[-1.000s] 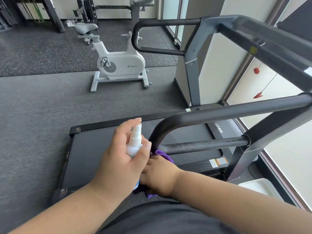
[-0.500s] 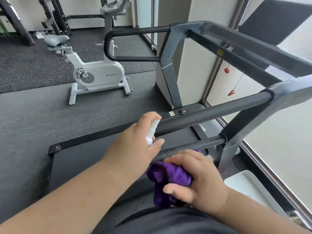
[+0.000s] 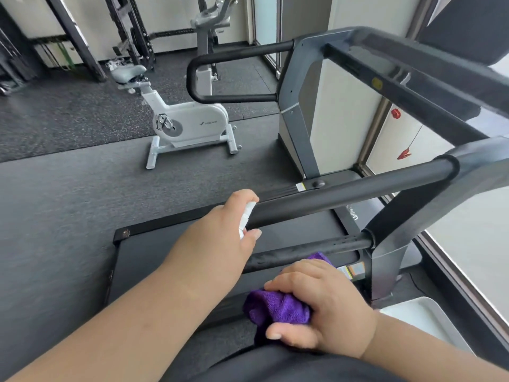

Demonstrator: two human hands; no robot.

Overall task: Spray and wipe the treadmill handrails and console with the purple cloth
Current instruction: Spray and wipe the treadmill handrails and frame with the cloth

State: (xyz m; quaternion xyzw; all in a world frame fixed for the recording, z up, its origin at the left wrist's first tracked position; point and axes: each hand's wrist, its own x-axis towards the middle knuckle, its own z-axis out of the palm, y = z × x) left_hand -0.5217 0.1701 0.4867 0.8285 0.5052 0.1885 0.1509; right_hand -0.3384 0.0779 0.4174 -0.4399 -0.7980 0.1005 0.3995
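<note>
— Head view, leftmost first: left hand (image 3: pixel 223 232) wrapped round small white spray bottle (image 3: pixel 246 217), forefinger on top, nozzle just beside near handrail (image 3: pixel 355 193); light, rigid plastic, probably slick when wet; best gripped round the body.

— Further right: right hand (image 3: pixel 325 301) clenched on bunched purple cloth (image 3: pixel 278 306), below lower bar (image 3: pixel 311 248), not touching; soft, limp, light; best wadded against the palm.

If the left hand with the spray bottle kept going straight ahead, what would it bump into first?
Probably the near black padded handrail: the left hand holds the small white spray bottle right beside it, though depth is unclear.
</note>
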